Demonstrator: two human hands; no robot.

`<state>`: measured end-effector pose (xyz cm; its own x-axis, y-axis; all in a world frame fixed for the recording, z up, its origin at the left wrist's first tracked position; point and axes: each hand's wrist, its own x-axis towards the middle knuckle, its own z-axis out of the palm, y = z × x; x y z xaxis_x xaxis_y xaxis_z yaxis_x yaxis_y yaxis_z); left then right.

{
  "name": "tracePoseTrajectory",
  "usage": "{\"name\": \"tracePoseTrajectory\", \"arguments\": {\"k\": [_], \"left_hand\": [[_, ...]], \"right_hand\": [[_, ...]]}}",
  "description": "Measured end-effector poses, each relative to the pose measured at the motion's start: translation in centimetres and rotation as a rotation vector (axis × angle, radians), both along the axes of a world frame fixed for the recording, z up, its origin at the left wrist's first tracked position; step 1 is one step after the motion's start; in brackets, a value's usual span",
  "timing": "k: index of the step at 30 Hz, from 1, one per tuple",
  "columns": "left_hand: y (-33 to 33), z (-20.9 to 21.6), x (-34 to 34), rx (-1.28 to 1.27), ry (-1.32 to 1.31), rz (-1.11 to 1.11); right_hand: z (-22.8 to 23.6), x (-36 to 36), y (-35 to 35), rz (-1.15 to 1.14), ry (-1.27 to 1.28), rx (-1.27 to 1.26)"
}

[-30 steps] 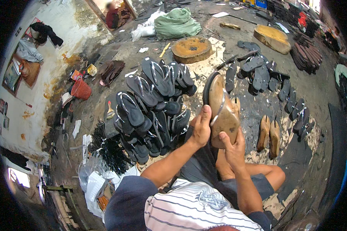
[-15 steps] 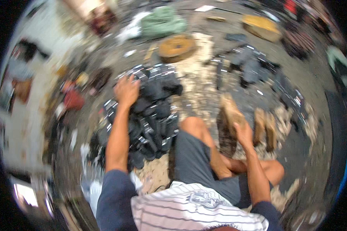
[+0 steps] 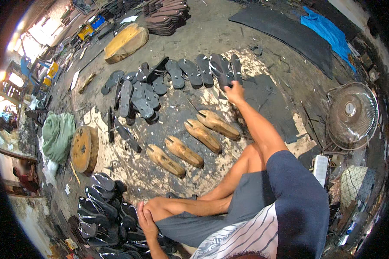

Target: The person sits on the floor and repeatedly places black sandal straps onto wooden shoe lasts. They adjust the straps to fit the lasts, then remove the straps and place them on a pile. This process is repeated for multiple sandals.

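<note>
A person in a striped shirt [image 3: 250,235] and grey shorts [image 3: 203,228] sits cross-legged on the floor [image 3: 194,41] near me. The right arm stretches forward, and the right hand [image 3: 234,92] has thumb and fingers closed at the heel end of a dark sandal [image 3: 218,69]. This sandal has a shiny strap and lies toward the right end of a ragged row of dark sandals [image 3: 176,73], which runs across the floor in front of the person. At the left of the row, several sandals overlap in a heap.

The left hand [image 3: 147,220] is loosely open against the bent left knee [image 3: 160,206], close to a large pile of black sandals [image 3: 101,203], many with silvery straps.

Between the row and the legs lie four wooden foot shapes [image 3: 203,135], side by side and slanting, each with a slit at the narrower end. To the right of the row, a black sheet [image 3: 270,103] is spread on the floor.

On the left stand a round wooden block [image 3: 78,149] and, beside it, a green sack [image 3: 58,138]. Farther ahead are a second yellowish block [image 3: 127,43] and a stack of brown soles [image 3: 166,19]. Off to the right, a round fan [image 3: 352,115] stands near the person, with a blue cloth [image 3: 326,32] farther away by a long black mat [image 3: 285,34].
</note>
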<state>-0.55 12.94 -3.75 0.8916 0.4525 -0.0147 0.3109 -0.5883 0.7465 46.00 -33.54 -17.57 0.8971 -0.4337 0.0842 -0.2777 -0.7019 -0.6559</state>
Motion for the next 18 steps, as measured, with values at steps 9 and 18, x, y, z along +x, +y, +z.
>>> {"name": "tracePoseTrajectory", "arguments": {"k": [9, 18], "left_hand": [[-1.1, 0.5, 1.3, -0.095, 0.026, 0.079], [-1.4, 0.0, 2.1, -0.162, 0.044, 0.119]], "right_hand": [[-3.9, 5.2, -4.5, 0.031, 0.058, -0.165], [-3.6, -2.5, 4.9, 0.803, -0.127, -0.129]]}}
